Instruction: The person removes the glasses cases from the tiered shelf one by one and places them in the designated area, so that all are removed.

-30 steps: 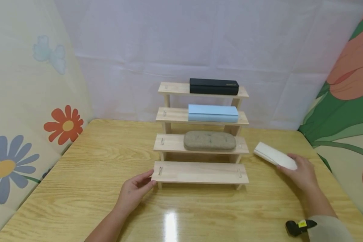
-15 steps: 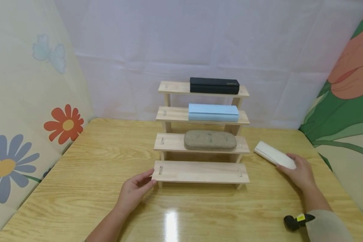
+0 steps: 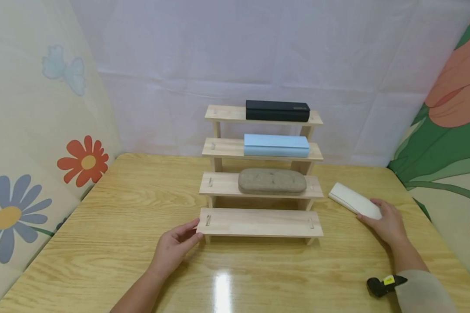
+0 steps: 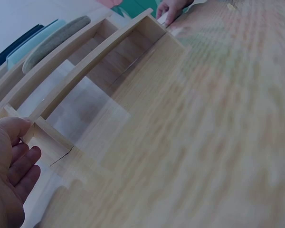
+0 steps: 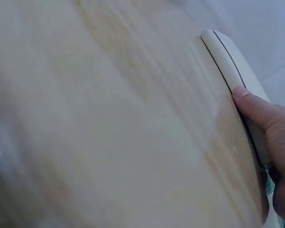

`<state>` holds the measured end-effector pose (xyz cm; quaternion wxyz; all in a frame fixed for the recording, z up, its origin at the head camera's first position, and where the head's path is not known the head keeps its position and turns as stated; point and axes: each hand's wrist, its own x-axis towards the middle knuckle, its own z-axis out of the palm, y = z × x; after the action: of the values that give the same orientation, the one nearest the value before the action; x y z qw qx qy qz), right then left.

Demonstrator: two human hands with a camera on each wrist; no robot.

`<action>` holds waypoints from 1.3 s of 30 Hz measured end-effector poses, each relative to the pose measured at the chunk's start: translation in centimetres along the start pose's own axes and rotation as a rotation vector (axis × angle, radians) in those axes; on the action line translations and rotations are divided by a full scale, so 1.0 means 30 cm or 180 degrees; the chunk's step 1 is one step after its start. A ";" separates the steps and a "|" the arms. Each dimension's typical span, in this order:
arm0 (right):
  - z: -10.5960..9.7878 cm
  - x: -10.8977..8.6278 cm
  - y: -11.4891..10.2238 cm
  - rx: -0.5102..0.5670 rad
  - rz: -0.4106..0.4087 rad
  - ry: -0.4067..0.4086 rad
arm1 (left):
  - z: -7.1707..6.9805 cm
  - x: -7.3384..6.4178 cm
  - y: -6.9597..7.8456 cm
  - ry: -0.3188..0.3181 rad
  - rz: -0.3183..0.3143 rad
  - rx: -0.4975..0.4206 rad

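Note:
A pale wooden stepped display stand [image 3: 258, 224] is in the middle of the table. My left hand [image 3: 174, 248] pinches the left end of its lowest step, the thumb at the front corner; the left wrist view shows the other fingers loosely bent below. At the stand's right, my right hand [image 3: 387, 221] grips the near end of a white glasses case [image 3: 354, 200], which lies slanted on the table. In the right wrist view, the thumb presses the side of the case [image 5: 225, 59]. The lowest step bears nothing.
Going down the stand, the upper steps hold a black glasses case [image 3: 277, 111], a light blue case [image 3: 276, 146] and a grey-brown rounded case [image 3: 272, 181]. The wood-grain table [image 3: 149, 191] meets a white cloth backdrop [image 3: 180, 65] behind and flower-printed panels at both sides.
My right hand and sleeve have shifted slightly forward and left, still gripping the white glasses case. The left hand and the stand have stayed where they were.

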<state>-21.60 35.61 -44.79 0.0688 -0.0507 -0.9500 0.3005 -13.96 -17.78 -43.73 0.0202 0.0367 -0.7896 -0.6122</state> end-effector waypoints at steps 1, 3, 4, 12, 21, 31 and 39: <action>0.001 0.000 0.000 -0.0002 0.0000 0.0001 | 0.000 0.000 0.000 -0.0002 -0.0013 0.0008; 0.002 0.001 0.003 -0.0007 -0.0004 0.0001 | 0.000 0.001 0.001 -0.0005 -0.0029 0.0019; 0.003 0.002 0.004 -0.0007 -0.0004 0.0001 | -0.001 0.001 0.001 -0.0007 -0.0035 0.0021; -0.003 -0.020 0.019 0.0081 -0.0019 0.0087 | 0.000 0.001 0.004 -0.0002 -0.0023 0.0009; -0.010 -0.054 0.035 0.0224 0.0261 0.0186 | -0.003 0.002 0.002 -0.0001 -0.0010 -0.0025; -0.021 -0.034 0.024 0.0192 0.0551 0.0161 | -0.005 0.001 0.000 -0.0019 0.0011 -0.0056; -0.030 -0.001 0.026 0.0226 0.0665 0.0100 | 0.000 -0.001 -0.007 -0.0019 0.0099 -0.0080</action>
<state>-21.37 36.77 -44.51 0.0537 -0.1517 -0.9271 0.3386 -13.93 -17.82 -43.92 0.0278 0.0223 -0.7823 -0.6219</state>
